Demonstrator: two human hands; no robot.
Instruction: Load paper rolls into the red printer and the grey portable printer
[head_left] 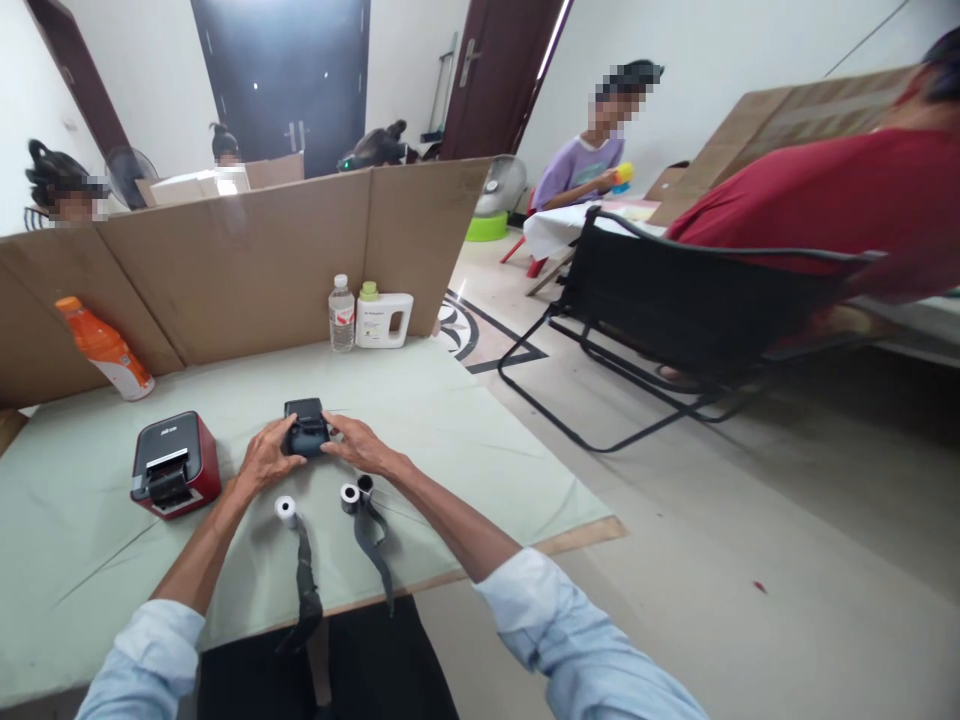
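Both of my hands are at a small black device [307, 440] that looks like a portable printer, resting on the green-covered table. My left hand [268, 455] grips its left side, thumb and fingers bent around the edge. From the other side, my right hand [360, 443] holds its right edge with thumb and fingertips. Nearer to me is a white paper roll [285, 511] with a dark strip trailing to the table's front edge. To its right lie another white roll [350, 498] and a dark roll [365, 486], with a second dark strip [373, 552] beside them.
A red-and-black label printer [176, 465] stands left of my hands. Along the cardboard partition [247, 265] are an orange bottle [105, 347], a clear water bottle [342, 315] and a white jug [384, 320]. Other people sit beyond the partition and at right, near a black folding chair [675, 290].
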